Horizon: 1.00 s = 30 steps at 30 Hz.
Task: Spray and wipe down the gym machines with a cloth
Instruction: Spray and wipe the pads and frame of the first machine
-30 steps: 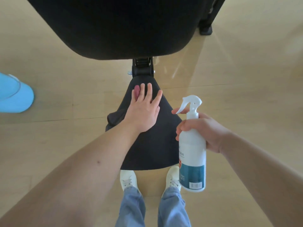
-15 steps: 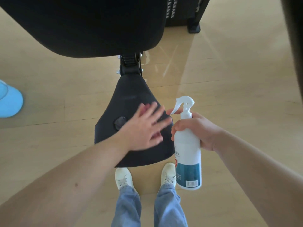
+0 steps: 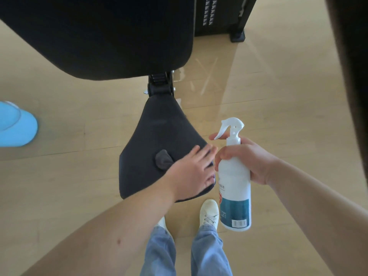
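A black padded seat [image 3: 159, 132] of a gym machine sits below me, under a large black back pad [image 3: 99, 36]. My left hand [image 3: 189, 172] lies flat with straight fingers on the seat's near right part, pressing a dark grey cloth [image 3: 162, 161] whose bunched corner sticks out beside the thumb. The rest of the cloth is hidden beneath the palm. My right hand [image 3: 251, 160] grips a white spray bottle [image 3: 235, 196] with a teal label, upright just right of the seat. Its index finger rests on the trigger and the nozzle points left.
The floor is light wood. A blue rounded object [image 3: 16, 126] lies at the left edge. A black weight stack and frame foot [image 3: 211, 14] stand at the back right. A dark upright [image 3: 354, 76] runs down the right edge. My white shoes [image 3: 209, 212] stand below the seat.
My left hand slid the cloth from the seat's narrow far end back to its near right edge. The bottle in my right hand stayed beside the seat.
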Each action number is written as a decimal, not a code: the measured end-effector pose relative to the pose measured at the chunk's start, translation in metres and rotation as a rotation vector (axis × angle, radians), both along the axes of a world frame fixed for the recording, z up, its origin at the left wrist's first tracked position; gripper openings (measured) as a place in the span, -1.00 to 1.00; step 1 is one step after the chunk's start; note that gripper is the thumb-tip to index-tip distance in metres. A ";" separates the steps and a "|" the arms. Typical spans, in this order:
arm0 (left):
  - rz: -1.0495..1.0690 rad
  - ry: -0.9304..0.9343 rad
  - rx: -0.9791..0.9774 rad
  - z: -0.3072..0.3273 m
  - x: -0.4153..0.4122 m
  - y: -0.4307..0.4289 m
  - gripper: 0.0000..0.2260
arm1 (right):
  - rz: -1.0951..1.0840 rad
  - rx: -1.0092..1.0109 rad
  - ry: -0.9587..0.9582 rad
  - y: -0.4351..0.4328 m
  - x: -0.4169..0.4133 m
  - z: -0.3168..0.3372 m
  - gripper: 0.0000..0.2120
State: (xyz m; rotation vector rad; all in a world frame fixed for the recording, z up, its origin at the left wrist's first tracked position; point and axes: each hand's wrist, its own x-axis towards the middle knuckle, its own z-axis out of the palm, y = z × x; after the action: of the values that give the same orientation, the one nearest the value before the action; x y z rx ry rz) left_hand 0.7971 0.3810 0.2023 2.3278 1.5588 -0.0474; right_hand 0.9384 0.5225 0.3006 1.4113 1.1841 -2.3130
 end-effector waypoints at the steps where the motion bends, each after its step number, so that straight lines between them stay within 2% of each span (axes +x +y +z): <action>1: -0.052 -0.026 0.020 -0.001 0.005 -0.006 -0.63 | 0.003 0.002 0.011 0.000 0.000 0.002 -0.54; 4: -0.027 -0.016 0.083 0.000 -0.006 -0.013 -0.65 | 0.013 0.008 0.017 -0.003 -0.002 0.004 -0.55; 6: 0.204 0.113 0.075 0.003 -0.025 -0.012 -0.57 | 0.019 0.012 0.001 -0.006 -0.006 0.003 -0.52; 8: 0.520 0.242 0.026 0.002 -0.048 -0.014 -0.50 | 0.022 0.031 -0.031 -0.010 -0.009 0.002 -0.48; 10: 0.789 0.293 -0.010 0.002 -0.069 -0.023 -0.44 | 0.046 0.056 -0.054 -0.016 -0.013 0.001 -0.47; 12: 0.975 0.329 -0.003 0.005 -0.076 -0.038 -0.43 | 0.072 0.067 -0.059 -0.023 -0.018 0.001 -0.48; 14: 1.069 0.342 0.029 0.008 -0.067 -0.056 -0.52 | 0.081 0.060 -0.051 -0.032 -0.023 0.001 -0.48; 17: 1.073 0.266 0.043 0.010 -0.046 -0.077 -0.72 | 0.111 0.049 -0.036 -0.044 -0.030 0.003 -0.48; 20: 0.982 0.148 0.066 0.008 -0.029 -0.090 -0.80 | 0.125 0.049 -0.029 -0.051 -0.038 0.002 -0.48; 22: 0.865 0.081 0.063 0.007 -0.016 -0.100 -0.78 | 0.131 0.056 -0.028 -0.054 -0.042 0.001 -0.48; 25: 0.762 0.017 0.064 0.005 -0.023 -0.107 -0.57 | 0.130 0.045 -0.029 -0.055 -0.048 0.000 -0.47; 26: 0.744 0.002 0.082 0.004 -0.032 -0.106 -0.56 | 0.134 0.046 -0.031 -0.054 -0.049 0.000 -0.47; 28: 0.746 -0.022 0.086 0.003 -0.052 -0.095 -0.63 | 0.143 0.056 -0.038 -0.052 -0.050 -0.001 -0.47; 30: 0.837 -0.049 0.053 -0.001 -0.072 -0.073 -0.70 | 0.147 0.070 -0.040 -0.047 -0.050 -0.001 -0.48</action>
State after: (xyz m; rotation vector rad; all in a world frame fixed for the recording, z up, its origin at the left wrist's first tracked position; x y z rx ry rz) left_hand 0.7252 0.3075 0.2012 1.5185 2.3803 0.2498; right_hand 0.8885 0.4751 0.2993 1.3373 1.3224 -2.1545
